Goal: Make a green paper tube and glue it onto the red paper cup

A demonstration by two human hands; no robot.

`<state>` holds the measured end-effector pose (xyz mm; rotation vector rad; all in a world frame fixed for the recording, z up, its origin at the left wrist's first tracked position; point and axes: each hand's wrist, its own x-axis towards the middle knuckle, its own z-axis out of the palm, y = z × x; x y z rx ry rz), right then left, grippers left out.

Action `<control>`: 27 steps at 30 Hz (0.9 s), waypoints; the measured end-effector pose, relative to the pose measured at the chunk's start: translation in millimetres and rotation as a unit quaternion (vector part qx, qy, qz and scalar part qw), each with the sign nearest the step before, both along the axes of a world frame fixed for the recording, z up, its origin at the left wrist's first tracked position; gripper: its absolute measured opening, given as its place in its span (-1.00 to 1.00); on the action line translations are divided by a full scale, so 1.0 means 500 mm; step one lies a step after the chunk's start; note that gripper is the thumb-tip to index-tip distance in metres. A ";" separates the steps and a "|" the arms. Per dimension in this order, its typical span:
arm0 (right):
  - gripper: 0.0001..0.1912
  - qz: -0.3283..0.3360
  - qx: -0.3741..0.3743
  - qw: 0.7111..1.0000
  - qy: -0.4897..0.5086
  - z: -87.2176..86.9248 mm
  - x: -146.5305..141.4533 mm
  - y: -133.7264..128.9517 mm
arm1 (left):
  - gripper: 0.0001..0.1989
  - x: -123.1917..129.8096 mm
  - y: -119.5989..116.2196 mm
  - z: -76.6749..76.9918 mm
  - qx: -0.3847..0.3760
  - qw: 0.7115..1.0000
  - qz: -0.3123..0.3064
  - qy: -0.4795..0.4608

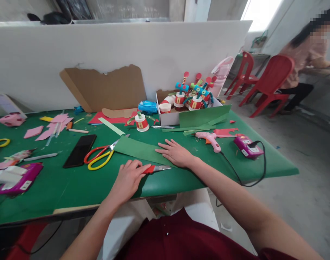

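A red-handled utility knife [149,169] is gripped in my left hand [130,176], its blade pointing right along the near edge of a green paper strip [139,151]. My right hand [177,153] lies flat with fingers spread, pressing on the strip's right end. Scissors [101,156] with one red and one yellow handle rest to the left, their blades touching or just under the strip's left end. Beyond the strip stands a small paper-cup figure [142,122] with green folded arms. A pale green paper strip [111,126] lies near the scissors' tips.
A pink glue gun [210,140] and purple power strip [248,146] sit at right, joined by a black cable. A box [170,118] of finished cup figures stands behind. At left are a black phone [79,151] and another purple power strip [20,178]. A person sits far right.
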<state>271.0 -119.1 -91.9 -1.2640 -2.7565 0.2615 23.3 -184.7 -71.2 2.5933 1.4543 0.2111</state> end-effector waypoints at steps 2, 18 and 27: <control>-0.54 0.001 0.001 1.000 -0.001 0.000 0.000 0.000 | -0.62 -0.006 0.001 0.000 0.009 1.000 0.010 0.002; -0.54 0.005 -0.001 1.000 -0.004 0.001 0.001 0.002 | -0.61 0.033 -0.005 -0.006 0.003 1.000 0.002 -0.013; -0.54 0.006 0.001 1.000 0.003 -0.005 0.003 0.003 | -0.59 0.065 -0.004 0.003 -0.020 0.999 -0.013 -0.026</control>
